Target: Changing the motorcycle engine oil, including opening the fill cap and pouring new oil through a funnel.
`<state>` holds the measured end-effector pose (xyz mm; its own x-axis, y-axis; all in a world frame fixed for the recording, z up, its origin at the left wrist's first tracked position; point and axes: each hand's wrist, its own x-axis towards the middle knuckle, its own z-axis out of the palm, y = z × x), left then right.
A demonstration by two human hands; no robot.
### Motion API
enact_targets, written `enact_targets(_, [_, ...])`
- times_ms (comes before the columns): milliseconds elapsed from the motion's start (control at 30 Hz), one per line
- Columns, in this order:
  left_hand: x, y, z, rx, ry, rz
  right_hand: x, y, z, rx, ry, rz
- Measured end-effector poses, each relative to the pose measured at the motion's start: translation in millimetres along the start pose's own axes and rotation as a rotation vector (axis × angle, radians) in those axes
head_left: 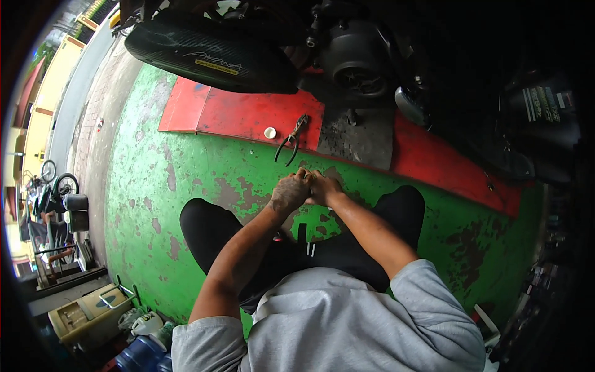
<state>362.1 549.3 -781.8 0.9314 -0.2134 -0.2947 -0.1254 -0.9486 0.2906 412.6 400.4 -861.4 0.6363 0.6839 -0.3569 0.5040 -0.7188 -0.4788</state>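
My left hand [290, 191] and my right hand [324, 187] meet in front of my knees, above the green floor. The fingers of both are curled and pressed together at the same spot. Whatever they hold, if anything, is too small and hidden to make out. Just beyond them lies a pair of pliers [294, 137], its dark handles spread toward me over the edge of the red platform [248, 111]. A small white round cap or cup [270, 132] sits left of the pliers on the platform.
A dark motorcycle stands over the platform, its engine cover [359, 59] and a black patterned body panel [211, 53] low on the far side. A dark mat [356, 139] covers part of the red platform. Blue bottles [141, 354] and a beige box [87, 316] stand at lower left.
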Motion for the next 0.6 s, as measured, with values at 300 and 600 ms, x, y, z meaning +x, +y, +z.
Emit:
enact_targets(300, [3.5, 0.0, -106.2, -0.406, -0.435, -0.298, -0.6, 13.0, 7.6, 0.253, 0.084, -0.035])
enact_targets(600, [14.1, -6.8, -9.5, -0.397, -0.476, -0.124, 4.9, 11.4, 15.8, 0.278, 0.136, -0.127])
